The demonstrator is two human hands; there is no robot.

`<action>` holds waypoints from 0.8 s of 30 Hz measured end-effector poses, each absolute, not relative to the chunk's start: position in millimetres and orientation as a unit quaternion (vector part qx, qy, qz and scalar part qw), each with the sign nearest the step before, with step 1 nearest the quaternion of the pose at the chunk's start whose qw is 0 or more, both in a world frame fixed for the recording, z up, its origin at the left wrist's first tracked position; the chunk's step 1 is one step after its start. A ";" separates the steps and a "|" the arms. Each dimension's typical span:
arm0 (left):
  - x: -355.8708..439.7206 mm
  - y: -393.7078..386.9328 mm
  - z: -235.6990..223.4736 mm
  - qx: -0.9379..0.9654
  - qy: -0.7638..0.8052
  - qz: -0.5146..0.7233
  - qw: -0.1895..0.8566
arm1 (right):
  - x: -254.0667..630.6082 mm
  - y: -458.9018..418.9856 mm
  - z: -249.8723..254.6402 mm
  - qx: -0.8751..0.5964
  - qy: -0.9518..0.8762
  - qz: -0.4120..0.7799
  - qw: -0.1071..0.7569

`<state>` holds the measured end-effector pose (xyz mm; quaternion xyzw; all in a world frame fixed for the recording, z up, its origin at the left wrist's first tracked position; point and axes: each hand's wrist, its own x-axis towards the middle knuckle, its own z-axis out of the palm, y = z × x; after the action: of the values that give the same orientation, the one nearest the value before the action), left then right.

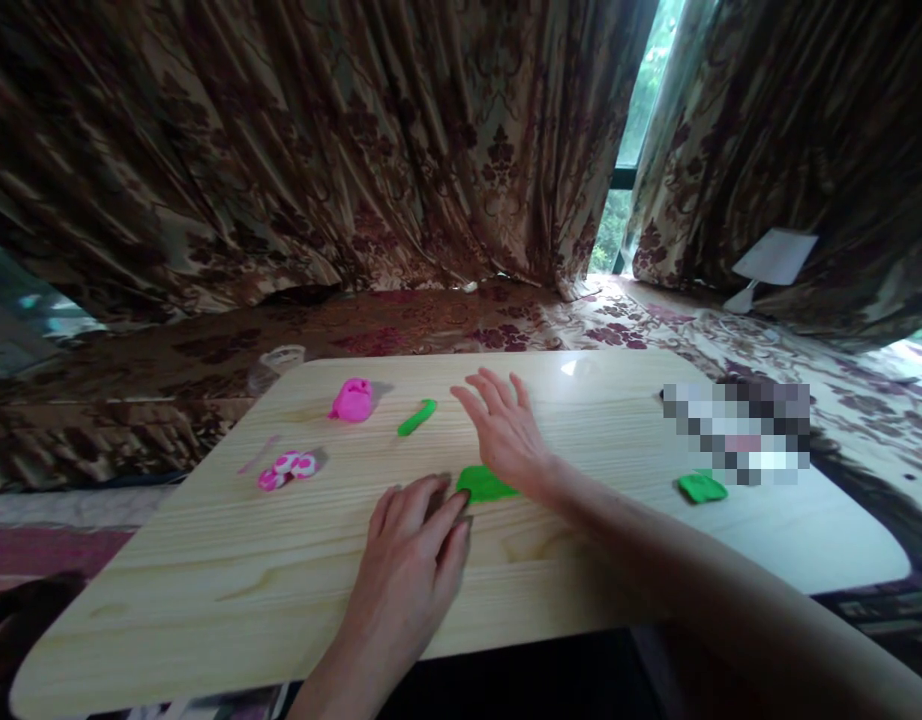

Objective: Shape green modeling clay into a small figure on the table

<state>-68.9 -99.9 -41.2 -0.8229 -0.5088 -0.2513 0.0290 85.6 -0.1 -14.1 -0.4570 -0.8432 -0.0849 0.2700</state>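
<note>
A flat piece of green clay (482, 484) lies mid-table on the pale wooden tabletop (206, 570). My right hand (506, 428) rests over its far right edge, palm heel pressing it, fingers stretched out and spread. My left hand (410, 550) lies flat just in front of it, fingertips touching the clay's near left edge, fingers extended. A thin green clay roll (417, 416) sits just left of my right fingers. Further left are a pink clay lump (351, 400) and a pink-and-white clay figure (287, 468).
Another green clay piece (702, 487) lies at the right beside a blurred-out patch. A thin pink stick (257, 455) and a clear plastic cup (275, 366) sit at the table's left and far-left edge. Patterned curtains hang behind; a white lamp (768, 264) stands at the right.
</note>
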 end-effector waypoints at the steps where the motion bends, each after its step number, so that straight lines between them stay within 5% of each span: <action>1: -68.9 -100.0 -41.1 -0.823 -0.510 -0.249 0.029 | 87.7 0.2 -14.4 -0.470 -0.831 -0.095 0.281; 24: -69.0 -100.3 -43.9 -0.821 -0.516 -0.242 0.027 | 112.0 22.8 -14.2 -0.460 -0.833 -0.178 0.251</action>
<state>-69.0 -100.3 -43.9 -0.8212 -0.5162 -0.2419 0.0267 112.0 22.8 -14.2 -0.4603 -0.8328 -0.1778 0.2509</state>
